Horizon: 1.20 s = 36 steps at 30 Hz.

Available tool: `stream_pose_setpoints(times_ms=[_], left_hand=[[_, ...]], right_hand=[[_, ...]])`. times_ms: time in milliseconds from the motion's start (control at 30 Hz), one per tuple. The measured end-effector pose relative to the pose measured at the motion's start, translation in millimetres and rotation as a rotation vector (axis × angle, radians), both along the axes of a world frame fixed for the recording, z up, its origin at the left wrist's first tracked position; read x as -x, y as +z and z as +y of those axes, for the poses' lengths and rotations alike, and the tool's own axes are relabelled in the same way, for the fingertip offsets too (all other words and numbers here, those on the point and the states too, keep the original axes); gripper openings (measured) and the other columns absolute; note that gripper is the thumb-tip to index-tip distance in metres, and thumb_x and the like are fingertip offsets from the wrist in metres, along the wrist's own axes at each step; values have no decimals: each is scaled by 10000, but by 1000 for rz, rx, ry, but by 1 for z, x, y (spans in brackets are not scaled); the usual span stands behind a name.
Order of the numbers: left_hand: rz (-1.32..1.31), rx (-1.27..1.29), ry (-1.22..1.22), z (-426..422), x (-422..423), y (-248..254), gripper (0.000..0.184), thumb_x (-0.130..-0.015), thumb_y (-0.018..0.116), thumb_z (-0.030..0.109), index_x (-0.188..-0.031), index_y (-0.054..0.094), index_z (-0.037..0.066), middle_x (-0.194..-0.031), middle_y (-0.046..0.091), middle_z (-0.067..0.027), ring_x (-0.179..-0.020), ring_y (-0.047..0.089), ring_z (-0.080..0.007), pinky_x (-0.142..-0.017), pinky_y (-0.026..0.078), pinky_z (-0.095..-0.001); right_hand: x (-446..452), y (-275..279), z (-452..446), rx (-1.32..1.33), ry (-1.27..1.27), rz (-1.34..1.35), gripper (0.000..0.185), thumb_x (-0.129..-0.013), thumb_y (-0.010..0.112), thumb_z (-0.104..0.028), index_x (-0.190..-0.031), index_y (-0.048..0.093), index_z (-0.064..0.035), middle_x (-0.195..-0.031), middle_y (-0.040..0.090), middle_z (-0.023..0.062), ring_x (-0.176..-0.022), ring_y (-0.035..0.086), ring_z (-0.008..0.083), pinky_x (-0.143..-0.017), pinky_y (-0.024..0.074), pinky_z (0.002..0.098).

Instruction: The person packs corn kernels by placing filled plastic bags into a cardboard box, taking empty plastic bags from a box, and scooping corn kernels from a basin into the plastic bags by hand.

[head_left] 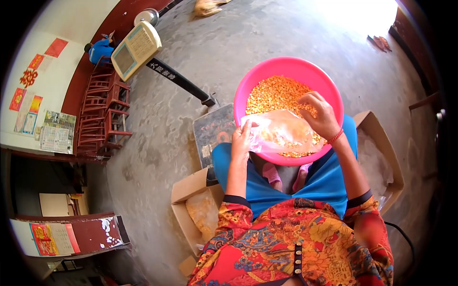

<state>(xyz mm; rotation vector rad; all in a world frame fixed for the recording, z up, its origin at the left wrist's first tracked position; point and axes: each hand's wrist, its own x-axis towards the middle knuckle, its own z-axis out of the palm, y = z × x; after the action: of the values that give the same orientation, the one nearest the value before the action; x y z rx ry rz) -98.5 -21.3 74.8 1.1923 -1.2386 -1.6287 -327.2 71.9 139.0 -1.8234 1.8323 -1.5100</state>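
A clear plastic bag (281, 129) lies across the front half of a pink basin (243, 90), over a heap of orange-yellow corn kernels (281, 93). My left hand (242, 138) grips the bag's left edge between thumb and fingers at the basin's rim. Above the kernels, at the bag's right side, is my right hand (322, 114), with a red cord on the wrist. Its fingers are bent, with a gap between them and the thumb, and nothing shows in that gap. Some kernels show through the bag; whether they are inside or beneath it I cannot tell.
The basin stands between my knees, beside a platform scale (212, 128) with a raised display (136, 50). A cardboard box (183, 190) with a filled bag is at lower left, another box (393, 167) at right. Red wooden chairs (98, 124) and a person in blue (101, 50) are farther left.
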Motion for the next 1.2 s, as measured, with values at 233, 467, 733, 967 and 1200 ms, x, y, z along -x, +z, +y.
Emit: stream_pose_setpoints(times_ms=[233, 467, 733, 967, 1200], left_hand=[[-10, 42, -77, -8, 10, -8, 211, -901, 534, 211, -902, 640, 30, -832, 628, -4, -692, 516, -55, -629, 425, -216], [-299, 426, -46, -35, 9, -17, 156, -860, 569, 108, -890, 633, -31, -766, 646, -38, -682, 560, -71, -621, 452, -237], [-282, 359, -245, -20, 22, -4, 307, -847, 536, 21, -1153, 547, -2, -1070, 614, -94, -992, 583, -173, -871, 454, -272], [-342, 533, -464, -31, 14, -26, 351, -770, 521, -40, -1095, 601, 67, -1065, 612, -118, -1007, 583, -217, -878, 440, -302], [-387, 776, -139, -13, 27, -10, 464, -716, 578, -26, -1172, 550, 56, -1176, 553, -135, -1100, 526, -270, -948, 403, -330]], right_hand=[[-75, -59, -19, -631, 382, 325, 368, -840, 502, -264, -1164, 548, -96, -1102, 572, 175, -994, 545, 362, -898, 409, 398], [-62, -48, -27, -669, 614, 264, 473, -804, 535, -213, -1255, 455, -93, -1228, 478, 204, -1099, 487, 358, -934, 395, 399], [-29, -97, -51, -792, 148, 15, 608, -800, 526, -150, -1356, 287, -88, -1063, 561, 228, -911, 586, 343, -802, 479, 389], [28, -99, -72, -411, 35, -288, 189, -796, 526, -93, -931, 656, -73, -751, 650, 125, -711, 632, 226, -624, 498, 322], [35, -162, -79, -499, -327, 428, 379, -776, 537, -160, -1154, 531, -181, -1177, 480, 99, -1141, 423, 309, -907, 374, 441]])
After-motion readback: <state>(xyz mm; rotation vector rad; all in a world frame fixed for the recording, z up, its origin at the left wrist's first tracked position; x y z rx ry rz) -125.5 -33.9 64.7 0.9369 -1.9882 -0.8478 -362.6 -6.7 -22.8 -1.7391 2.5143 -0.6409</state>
